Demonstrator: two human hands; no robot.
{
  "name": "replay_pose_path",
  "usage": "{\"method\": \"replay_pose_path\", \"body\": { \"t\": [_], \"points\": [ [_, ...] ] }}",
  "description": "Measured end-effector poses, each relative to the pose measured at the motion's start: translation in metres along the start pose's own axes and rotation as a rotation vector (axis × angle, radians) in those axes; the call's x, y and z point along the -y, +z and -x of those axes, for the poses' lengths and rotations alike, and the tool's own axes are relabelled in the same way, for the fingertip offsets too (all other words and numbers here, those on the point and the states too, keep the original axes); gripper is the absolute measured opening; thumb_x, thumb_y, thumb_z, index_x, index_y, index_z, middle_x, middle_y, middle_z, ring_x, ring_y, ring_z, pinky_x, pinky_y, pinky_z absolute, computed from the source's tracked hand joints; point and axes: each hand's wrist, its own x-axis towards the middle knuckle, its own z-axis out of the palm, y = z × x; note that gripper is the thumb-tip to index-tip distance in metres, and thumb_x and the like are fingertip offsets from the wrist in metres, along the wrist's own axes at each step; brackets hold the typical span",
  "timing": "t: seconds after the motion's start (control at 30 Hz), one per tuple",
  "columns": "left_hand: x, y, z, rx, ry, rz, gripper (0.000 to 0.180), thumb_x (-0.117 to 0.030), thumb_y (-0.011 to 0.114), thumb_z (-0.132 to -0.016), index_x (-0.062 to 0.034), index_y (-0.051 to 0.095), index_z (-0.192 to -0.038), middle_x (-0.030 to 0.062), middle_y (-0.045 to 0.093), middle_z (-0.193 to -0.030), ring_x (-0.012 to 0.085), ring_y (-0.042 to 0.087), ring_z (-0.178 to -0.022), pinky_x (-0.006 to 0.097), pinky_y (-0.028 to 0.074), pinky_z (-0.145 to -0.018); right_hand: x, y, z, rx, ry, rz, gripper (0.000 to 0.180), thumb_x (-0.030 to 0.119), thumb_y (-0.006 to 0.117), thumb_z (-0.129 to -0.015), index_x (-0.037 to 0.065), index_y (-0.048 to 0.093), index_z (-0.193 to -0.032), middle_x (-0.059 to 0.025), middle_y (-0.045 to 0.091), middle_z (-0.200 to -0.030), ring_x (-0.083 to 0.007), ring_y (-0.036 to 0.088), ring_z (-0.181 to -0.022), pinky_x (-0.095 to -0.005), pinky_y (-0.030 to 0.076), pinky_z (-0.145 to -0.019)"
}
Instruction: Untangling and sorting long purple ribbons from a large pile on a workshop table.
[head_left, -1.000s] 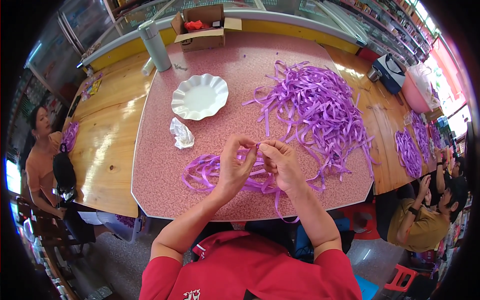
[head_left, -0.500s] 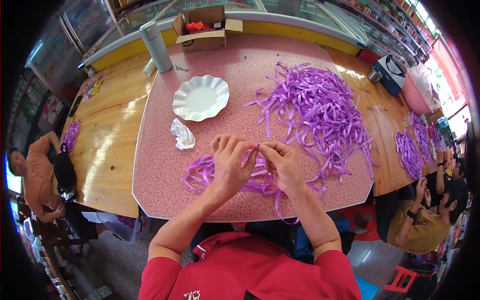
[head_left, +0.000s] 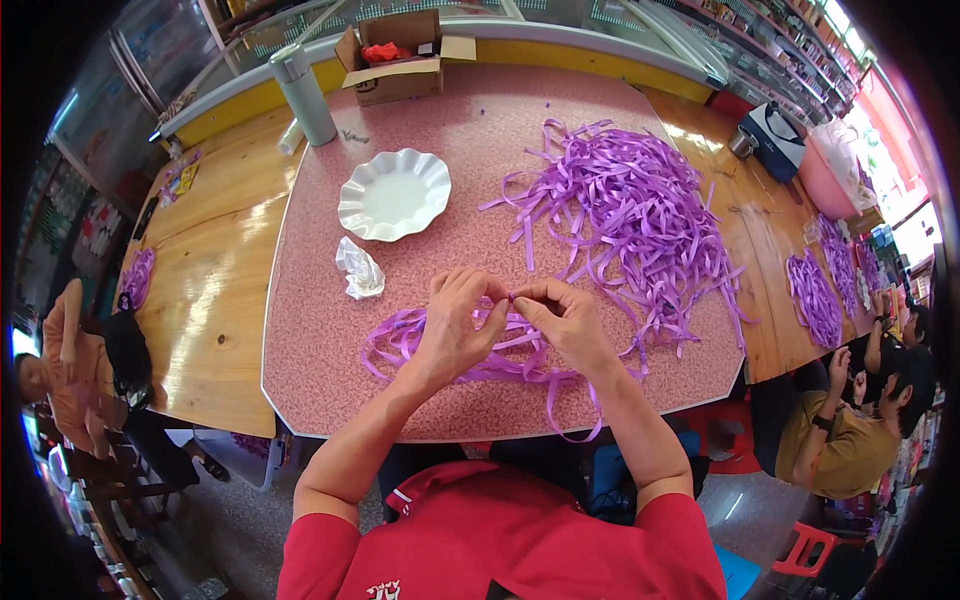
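Observation:
My left hand [head_left: 463, 318] and my right hand [head_left: 562, 318] meet over the near middle of the pink table, thumbs and fingertips pinched together. Between them shows a small bit of purple ribbon [head_left: 511, 297], mostly hidden by the fingers. Under and around my hands lie loose loops of purple ribbon [head_left: 397, 340], and one loop hangs over the table's front edge. A large tangled heap of purple ribbons [head_left: 640, 215] rests to the right of my right hand. Left of my left hand sits a crumpled white wrapper [head_left: 360, 270].
A scalloped white dish [head_left: 395, 195] stands beyond the wrapper. Farther back are a pale green flask [head_left: 304, 95] and an open cardboard box [head_left: 398, 82] with something red inside. Wooden tables flank both sides, with ribbon bundles [head_left: 815, 300] at right. People sit at left and right.
My hands stay pinched together, with slight finger movement. The view has shifted a little. The person at left has moved an arm.

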Motion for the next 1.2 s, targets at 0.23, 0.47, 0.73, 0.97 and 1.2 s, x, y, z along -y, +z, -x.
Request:
{"method": "replay_pose_path", "body": {
  "t": [0.23,0.47,0.73,0.97,1.2],
  "points": [
    [0.007,0.009,0.008,-0.035,-0.159,0.242,0.013,-0.006,0.07,-0.081,-0.0052,0.06,-0.09,0.0067,0.062,-0.088,0.0242,0.06,-0.091,0.038,0.04,-0.088,0.018,0.0,0.004,-0.007,-0.204,0.426,0.017,0.009,0.071,-0.088,0.0,0.073,-0.102,-0.0074,0.066,-0.088,-0.0113,0.061,-0.074,-0.0264,0.048,-0.064],
    [0.01,0.012,0.011,-0.062,-0.164,0.28,0.011,-0.006,0.069,-0.083,-0.0041,0.061,-0.089,0.008,0.063,-0.088,0.0244,0.061,-0.09,0.038,0.041,-0.087,0.027,0.001,0.007,-0.044,-0.185,0.517,0.017,0.012,0.072,-0.087,0.002,0.074,-0.1,-0.0082,0.066,-0.086,-0.0136,0.06,-0.071,-0.0286,0.046,-0.061],
    [0.01,0.012,0.012,-0.061,-0.142,0.302,0.012,-0.006,0.07,-0.082,-0.004,0.061,-0.089,0.0088,0.062,-0.087,0.0252,0.061,-0.088,0.038,0.042,-0.084,0.018,-0.001,0.004,0.02,-0.049,0.249,0.016,0.01,0.071,-0.089,-0.002,0.072,-0.1,-0.0038,0.066,-0.079,-0.0091,0.058,-0.067,-0.0264,0.045,-0.058],
    [0.009,0.014,0.013,-0.083,-0.128,0.304,0.012,-0.004,0.069,-0.081,-0.0039,0.06,-0.089,0.0089,0.062,-0.087,0.0261,0.061,-0.087,0.038,0.042,-0.084,0.018,-0.003,0.001,0.064,0.075,0.311,0.016,0.008,0.068,-0.091,-0.004,0.07,-0.101,-0.0008,0.068,-0.079,-0.0033,0.058,-0.068,-0.0209,0.048,-0.058],
    [0.011,0.017,0.015,-0.11,-0.142,0.314,0.012,-0.004,0.068,-0.082,-0.0029,0.06,-0.09,0.0094,0.061,-0.086,0.0258,0.06,-0.086,0.037,0.044,-0.081,0.014,0.006,0.004,0.004,0.027,0.043,0.021,0.011,0.072,-0.09,-0.004,0.071,-0.105,0.0009,0.066,-0.078,-0.0029,0.053,-0.062,-0.0203,0.043,-0.054]
  ]
}}
